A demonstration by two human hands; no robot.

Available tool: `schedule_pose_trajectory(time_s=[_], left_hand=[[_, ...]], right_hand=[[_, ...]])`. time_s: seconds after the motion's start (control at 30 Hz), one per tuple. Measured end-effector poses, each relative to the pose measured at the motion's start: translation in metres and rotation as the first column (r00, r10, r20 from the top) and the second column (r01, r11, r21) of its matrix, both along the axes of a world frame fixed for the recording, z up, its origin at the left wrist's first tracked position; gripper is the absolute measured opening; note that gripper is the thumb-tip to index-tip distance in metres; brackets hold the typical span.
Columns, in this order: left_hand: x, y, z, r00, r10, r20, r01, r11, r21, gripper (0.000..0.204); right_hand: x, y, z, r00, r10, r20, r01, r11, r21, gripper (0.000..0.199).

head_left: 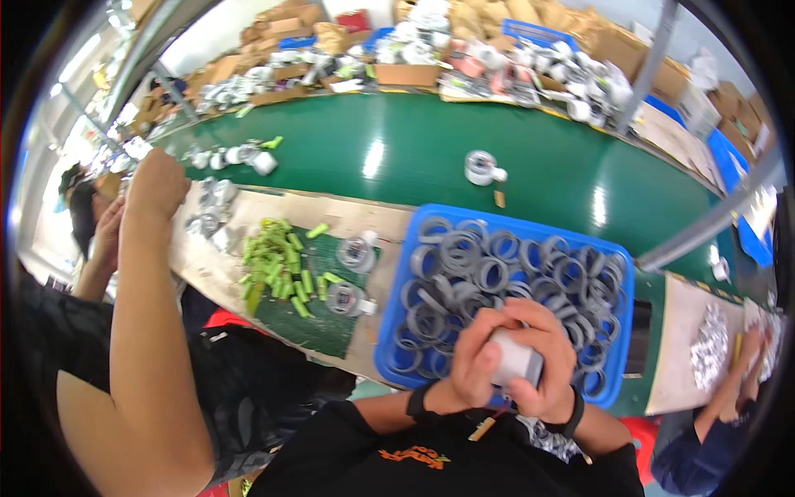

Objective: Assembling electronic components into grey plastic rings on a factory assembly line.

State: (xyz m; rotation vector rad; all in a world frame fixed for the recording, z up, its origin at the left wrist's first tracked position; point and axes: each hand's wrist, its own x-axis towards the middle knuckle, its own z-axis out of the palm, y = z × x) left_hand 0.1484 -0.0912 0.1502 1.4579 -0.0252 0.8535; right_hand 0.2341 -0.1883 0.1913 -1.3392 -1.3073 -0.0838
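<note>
Close to my chest, a white cylindrical part (513,358) with a grey rim is gripped between both my hands. My left hand (474,354) is closed around its left side, the thumb lying on the white surface. Wrapped over its far and right side are the fingers of my right hand (548,352). A thin wire with a small tan tag (482,428) hangs below the hands. Right beneath and beyond them lies a blue tray (389,352) filled with loose grey rings (490,273). My fingers hide much of the part.
A green conveyor belt (331,149) runs across, carrying a clear and white round part (480,167). Left of the tray are yellow-green pieces (273,261) and two round parts (356,253) on a mat. A co-worker's arm (149,315) reaches in at left; another person's hands (752,341) work at right.
</note>
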Motion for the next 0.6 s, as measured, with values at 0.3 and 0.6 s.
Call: schedule_pose_trajectory(time_s=[0.3,0.6], left_hand=[[0.004,0.017,-0.007,0.992,-0.019,-0.126,0.008,0.996,-0.086,0.048],[-0.029,0.054,0.004,0.849,0.223,-0.478,-0.100,0.958,0.270,0.052]], right_hand=[[0.011,0.013,0.014,0.999,0.019,-0.028,-0.025,0.971,-0.239,0.053],[0.162,0.048,0.042,0.904,-0.142,0.403,0.358,0.766,-0.534,0.054]])
